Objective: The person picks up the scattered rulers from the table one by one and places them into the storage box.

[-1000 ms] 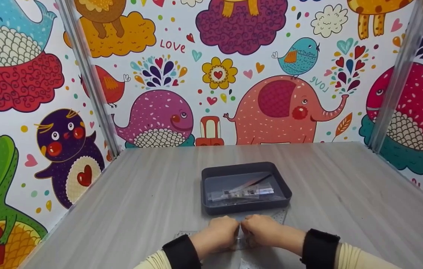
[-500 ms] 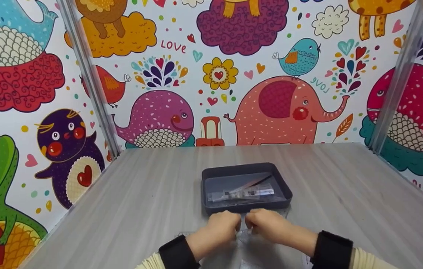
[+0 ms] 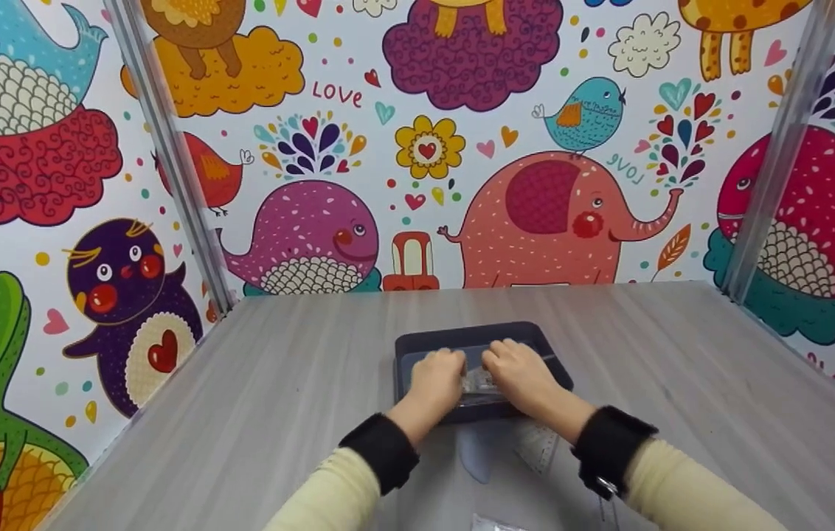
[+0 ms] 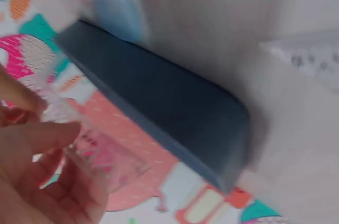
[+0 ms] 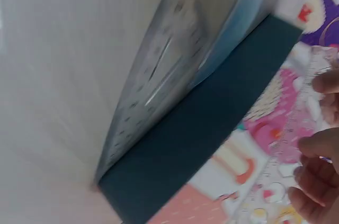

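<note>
Both hands are raised side by side over the dark grey tray, between its rim and my view. My left hand pinches a clear plastic ruler between thumb and fingers. My right hand grips the same ruler on the other side; tick marks run along its edge in the right wrist view. Only a small part of it shows between the hands in the head view. A clear set square lies on the table against the tray's near side. The hands hide most of the tray's inside.
A pale blue translucent piece with a rounded end sticks out from the tray's near side. A clear packet lies at the bottom edge of the view. Patterned walls stand behind and beside the wooden-look table.
Both hands have moved forward and up from the table in front of the tray to over it. The marked clear piece seen left of the hands is gone from the table.
</note>
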Motion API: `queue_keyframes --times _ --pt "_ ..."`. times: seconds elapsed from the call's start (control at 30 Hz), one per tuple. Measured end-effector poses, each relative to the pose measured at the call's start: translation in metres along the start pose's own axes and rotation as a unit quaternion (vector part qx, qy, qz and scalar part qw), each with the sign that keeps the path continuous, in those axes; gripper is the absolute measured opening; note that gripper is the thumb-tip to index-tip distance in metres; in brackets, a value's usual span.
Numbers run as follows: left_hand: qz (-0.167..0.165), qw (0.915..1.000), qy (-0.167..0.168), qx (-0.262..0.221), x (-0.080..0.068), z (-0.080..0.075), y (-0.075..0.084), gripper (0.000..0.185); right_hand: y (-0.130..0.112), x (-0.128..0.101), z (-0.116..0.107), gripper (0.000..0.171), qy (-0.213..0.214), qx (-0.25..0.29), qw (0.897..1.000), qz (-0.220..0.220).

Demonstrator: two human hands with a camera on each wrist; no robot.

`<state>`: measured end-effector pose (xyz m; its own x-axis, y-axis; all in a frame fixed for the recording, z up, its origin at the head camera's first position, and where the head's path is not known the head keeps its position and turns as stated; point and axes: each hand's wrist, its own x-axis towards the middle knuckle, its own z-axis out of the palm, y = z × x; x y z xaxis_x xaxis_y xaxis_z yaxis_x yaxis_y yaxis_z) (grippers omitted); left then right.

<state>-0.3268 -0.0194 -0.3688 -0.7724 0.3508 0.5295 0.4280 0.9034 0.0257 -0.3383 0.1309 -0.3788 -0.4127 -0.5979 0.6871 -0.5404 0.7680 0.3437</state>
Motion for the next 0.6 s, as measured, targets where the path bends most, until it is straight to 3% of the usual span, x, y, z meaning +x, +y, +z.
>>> queue_keyframes --times 0.13,0.37,0.47,0.6 --pt "-0.042 0.9989 -0.011 0.018 0.015 0.018 -0.006 0.009 0.009 0.005 0.021 0.011 -0.022 -0.015 0.999 0.020" --pt "-0.100 0.9899 -0.087 0.051 0.024 0.043 -0.006 0.006 0.006 0.004 0.046 0.013 -0.089 0.012 0.993 0.081" --pt "-0.110 0.9876 -0.099 0.053 0.025 0.046 -0.005 0.007 0.005 0.004 0.046 0.012 -0.122 0.034 0.985 0.114" --pt "-0.109 0.9875 -0.108 0.034 0.022 0.045 -0.008 0.006 0.004 0.004 0.042 0.011 -0.176 0.086 0.968 0.156"
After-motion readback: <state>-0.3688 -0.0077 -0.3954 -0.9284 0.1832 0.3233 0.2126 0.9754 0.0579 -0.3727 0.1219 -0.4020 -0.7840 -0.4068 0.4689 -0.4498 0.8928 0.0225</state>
